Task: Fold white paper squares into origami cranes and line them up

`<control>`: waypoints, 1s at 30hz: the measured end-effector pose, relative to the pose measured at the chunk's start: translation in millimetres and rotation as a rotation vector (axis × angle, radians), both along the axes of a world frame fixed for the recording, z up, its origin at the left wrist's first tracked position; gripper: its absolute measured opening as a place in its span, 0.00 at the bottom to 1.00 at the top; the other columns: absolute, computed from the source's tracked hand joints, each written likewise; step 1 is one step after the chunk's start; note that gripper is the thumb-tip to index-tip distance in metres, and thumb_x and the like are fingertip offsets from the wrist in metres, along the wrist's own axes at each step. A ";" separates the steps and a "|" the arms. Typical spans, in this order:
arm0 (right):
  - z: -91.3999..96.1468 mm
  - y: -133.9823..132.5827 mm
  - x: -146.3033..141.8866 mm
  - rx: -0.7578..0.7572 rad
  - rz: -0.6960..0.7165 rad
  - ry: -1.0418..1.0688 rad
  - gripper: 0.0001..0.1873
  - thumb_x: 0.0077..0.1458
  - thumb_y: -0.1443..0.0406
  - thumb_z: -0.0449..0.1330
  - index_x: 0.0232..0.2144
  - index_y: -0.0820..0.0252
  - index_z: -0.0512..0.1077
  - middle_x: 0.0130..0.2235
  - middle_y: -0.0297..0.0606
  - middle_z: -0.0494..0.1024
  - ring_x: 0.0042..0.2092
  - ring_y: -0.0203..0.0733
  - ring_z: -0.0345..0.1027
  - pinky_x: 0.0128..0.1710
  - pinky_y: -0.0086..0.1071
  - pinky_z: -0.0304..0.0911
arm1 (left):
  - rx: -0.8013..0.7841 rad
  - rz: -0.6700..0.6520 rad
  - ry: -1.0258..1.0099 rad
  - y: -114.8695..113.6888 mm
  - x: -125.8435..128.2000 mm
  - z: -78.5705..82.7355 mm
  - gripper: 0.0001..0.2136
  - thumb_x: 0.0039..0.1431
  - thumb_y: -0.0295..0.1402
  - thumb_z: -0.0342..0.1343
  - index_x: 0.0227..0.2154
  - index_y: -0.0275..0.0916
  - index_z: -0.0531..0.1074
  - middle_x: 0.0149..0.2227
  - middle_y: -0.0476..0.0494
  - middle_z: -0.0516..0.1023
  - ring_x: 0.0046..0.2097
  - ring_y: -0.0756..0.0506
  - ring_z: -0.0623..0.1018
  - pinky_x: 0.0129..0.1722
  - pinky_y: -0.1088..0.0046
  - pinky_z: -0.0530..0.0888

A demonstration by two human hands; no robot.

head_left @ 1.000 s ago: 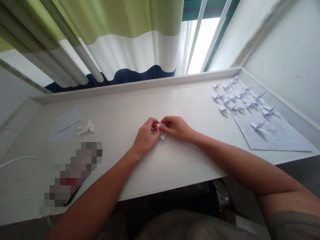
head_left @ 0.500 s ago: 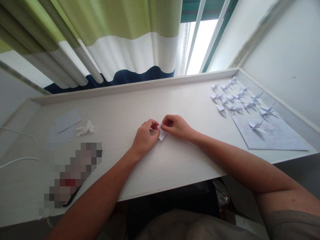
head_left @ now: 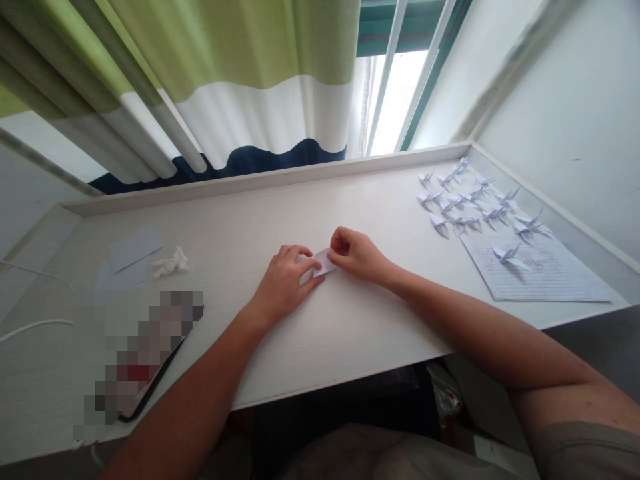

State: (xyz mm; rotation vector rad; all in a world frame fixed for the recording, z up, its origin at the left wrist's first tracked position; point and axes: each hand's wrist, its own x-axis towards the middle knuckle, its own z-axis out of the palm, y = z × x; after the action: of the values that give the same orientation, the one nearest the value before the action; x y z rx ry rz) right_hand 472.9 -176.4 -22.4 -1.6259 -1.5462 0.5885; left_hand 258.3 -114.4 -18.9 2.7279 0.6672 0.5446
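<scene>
A small folded piece of white paper is between my two hands over the middle of the desk. My left hand has its fingers bent at the paper's left edge, the thumb stretched just below it. My right hand pinches the paper's right end between thumb and curled fingers. Part of the paper is hidden by the fingertips, so its exact folds cannot be made out.
Several white paper cranes stand at the back right, one on a lined sheet of writing. On the left lie flat paper pieces, a crumpled tissue, a blurred phone-like object and white cables.
The paper has turned from pointing downward to lying more sideways. My left hand has shifted slightly left and its fingers have spread a little; my right still pinches the paper.
</scene>
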 end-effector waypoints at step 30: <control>-2.2 3.4 32.3 0.115 0.514 -0.180 0.05 0.64 0.65 0.66 0.37 0.55 0.83 0.46 0.42 0.85 0.49 0.47 0.76 0.55 0.45 0.67 | -0.161 -0.058 -0.109 15.0 -7.8 0.7 0.07 0.66 0.36 0.62 0.40 0.43 0.84 0.49 0.39 0.86 0.53 0.38 0.83 0.56 0.54 0.79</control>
State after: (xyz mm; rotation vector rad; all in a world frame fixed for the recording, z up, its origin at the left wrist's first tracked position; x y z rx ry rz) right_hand 505.1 -173.0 -24.6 -1.2190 -2.1135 0.6164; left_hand 250.5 -99.5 -18.2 2.5397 0.5770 0.5939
